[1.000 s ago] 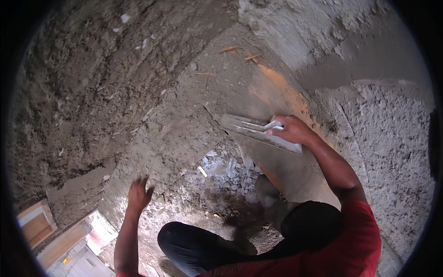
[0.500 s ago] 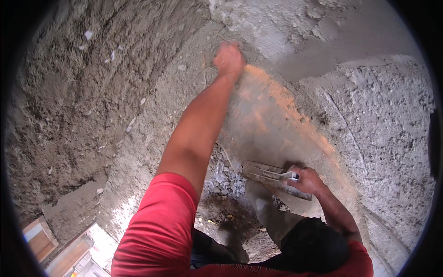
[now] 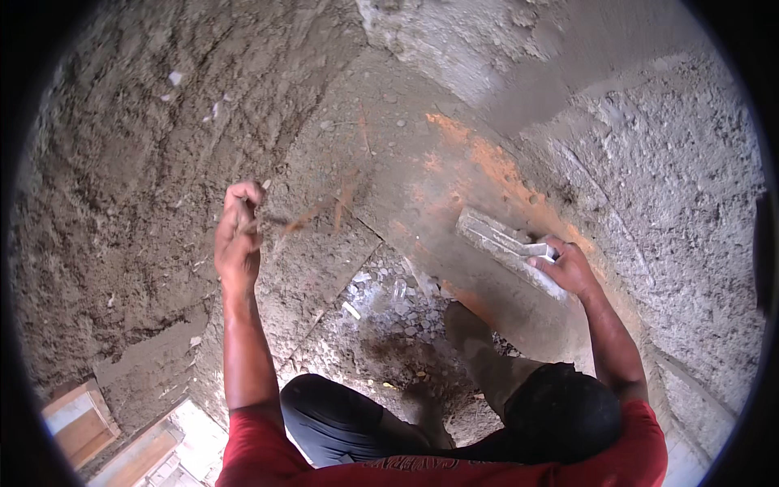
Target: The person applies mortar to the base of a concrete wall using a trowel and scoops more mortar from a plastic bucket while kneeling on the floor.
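Observation:
My right hand (image 3: 565, 266) is closed around the handle of a plastering trowel (image 3: 497, 239). Its long, mortar-smeared blade lies along the smooth grey cement surface (image 3: 422, 203), beside a band of orange powder (image 3: 495, 166). To the left, my left hand (image 3: 238, 239) is raised near the rough wall, fingers curled in and partly blurred. A small pale bit shows at its fingertips, but what it is I cannot make out. Blurred orange-brown streaks (image 3: 320, 213) lie just right of this hand.
Rough plastered walls rise at left (image 3: 138, 187) and right (image 3: 673, 203). Gravel and rubble (image 3: 393, 304) fill a gap in front of my bent knees (image 3: 337, 406). Wooden-framed pieces (image 3: 81, 426) are at lower left. A thin line (image 3: 604, 199) runs down the right wall.
My left hand has pulled back from the far end of the cement surface toward the near left. The trowel has slid farther away and slightly right, and its blade now slants more steeply.

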{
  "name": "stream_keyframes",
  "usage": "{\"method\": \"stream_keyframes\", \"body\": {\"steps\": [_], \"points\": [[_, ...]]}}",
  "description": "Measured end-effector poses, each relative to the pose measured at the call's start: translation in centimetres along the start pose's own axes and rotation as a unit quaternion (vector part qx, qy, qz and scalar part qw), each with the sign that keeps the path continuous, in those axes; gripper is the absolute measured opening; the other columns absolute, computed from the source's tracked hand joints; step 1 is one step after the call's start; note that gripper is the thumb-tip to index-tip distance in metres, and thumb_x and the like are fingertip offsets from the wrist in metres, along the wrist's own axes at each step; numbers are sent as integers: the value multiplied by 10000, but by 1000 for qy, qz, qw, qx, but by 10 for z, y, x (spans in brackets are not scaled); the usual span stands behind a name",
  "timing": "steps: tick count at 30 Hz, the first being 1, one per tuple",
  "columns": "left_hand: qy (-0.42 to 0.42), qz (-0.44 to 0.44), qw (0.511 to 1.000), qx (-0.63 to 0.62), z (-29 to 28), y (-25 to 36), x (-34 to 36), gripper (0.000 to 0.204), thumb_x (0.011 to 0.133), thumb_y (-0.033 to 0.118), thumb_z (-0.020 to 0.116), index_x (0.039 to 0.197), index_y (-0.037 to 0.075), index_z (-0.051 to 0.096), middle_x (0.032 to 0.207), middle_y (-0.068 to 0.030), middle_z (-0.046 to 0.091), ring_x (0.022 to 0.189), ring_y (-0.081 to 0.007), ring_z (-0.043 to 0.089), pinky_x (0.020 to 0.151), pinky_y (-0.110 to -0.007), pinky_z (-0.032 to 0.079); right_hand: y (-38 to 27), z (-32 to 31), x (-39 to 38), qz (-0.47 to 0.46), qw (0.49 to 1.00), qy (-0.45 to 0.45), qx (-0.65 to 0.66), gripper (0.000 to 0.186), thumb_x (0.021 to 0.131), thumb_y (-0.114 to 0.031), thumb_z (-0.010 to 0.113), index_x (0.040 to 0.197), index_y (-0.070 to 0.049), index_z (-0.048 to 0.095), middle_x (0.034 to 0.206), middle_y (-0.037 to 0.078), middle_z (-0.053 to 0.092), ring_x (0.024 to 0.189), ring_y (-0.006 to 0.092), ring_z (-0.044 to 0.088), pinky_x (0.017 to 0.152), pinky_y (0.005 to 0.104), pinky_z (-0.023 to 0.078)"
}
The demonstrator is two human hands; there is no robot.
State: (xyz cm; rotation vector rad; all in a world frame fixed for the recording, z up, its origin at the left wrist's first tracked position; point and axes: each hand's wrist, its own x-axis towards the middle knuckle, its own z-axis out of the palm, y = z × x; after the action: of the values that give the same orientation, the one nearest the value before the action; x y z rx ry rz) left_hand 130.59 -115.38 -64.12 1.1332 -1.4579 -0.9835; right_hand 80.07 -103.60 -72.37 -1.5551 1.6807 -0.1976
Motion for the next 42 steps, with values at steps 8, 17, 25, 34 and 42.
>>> {"method": "stream_keyframes", "body": {"steps": [8, 17, 25, 34, 42], "points": [[30, -334, 942, -14, 73, -98, 59, 208, 932, 304, 528, 890, 101, 547, 604, 10, 528, 517, -112, 534, 526, -297, 515, -31, -1, 6, -18, 1000, 13, -15, 371, 799, -340, 762, 1087, -118, 692, 851, 120, 700, 737, 241, 666, 713, 346, 511], [-97, -134, 788, 593, 100, -199, 118, 392, 917, 377, 480, 1032, 71, 696, 1019, -204, 691, 983, -389, 657, 845, -482, 517, -15, 31, -19, -51, 998, -1, -38, 378, 806, -401, 749, 1076, -149, 669, 850, 136, 697, 771, 314, 686, 709, 388, 533], [-94, -193, 720, 660, -19, -19, -33, 406, 862, 380, 576, 1129, 90, 673, 942, -242, 682, 918, -394, 662, 792, -489, 524, -26, 35, 35, 16, 964, 249, -91, 390, 880, -322, 637, 1151, -44, 591, 812, 221, 665, 771, 386, 664, 678, 433, 514], [16, -610, 309, 729, -333, 164, -595, 630, 838, 448, 614, 1328, 138, 370, 1274, -216, 567, 1148, -350, 566, 955, -470, 435, -108, 92, 100, -216, 940, -102, -243, 503, 891, -498, 581, 1080, -36, 642, 918, 200, 682, 845, 371, 664, 776, 465, 515], [479, -793, 337, 167, -110, 264, -848, 916, 803, 610, 627, 1469, 156, 192, 1421, -180, 432, 1295, -363, 428, 1068, -505, 349, -181, 100, 236, -212, 920, 61, -325, 580, 898, -584, 538, 1092, -52, 662, 1018, 215, 681, 935, 341, 665, 822, 460, 516]]}}
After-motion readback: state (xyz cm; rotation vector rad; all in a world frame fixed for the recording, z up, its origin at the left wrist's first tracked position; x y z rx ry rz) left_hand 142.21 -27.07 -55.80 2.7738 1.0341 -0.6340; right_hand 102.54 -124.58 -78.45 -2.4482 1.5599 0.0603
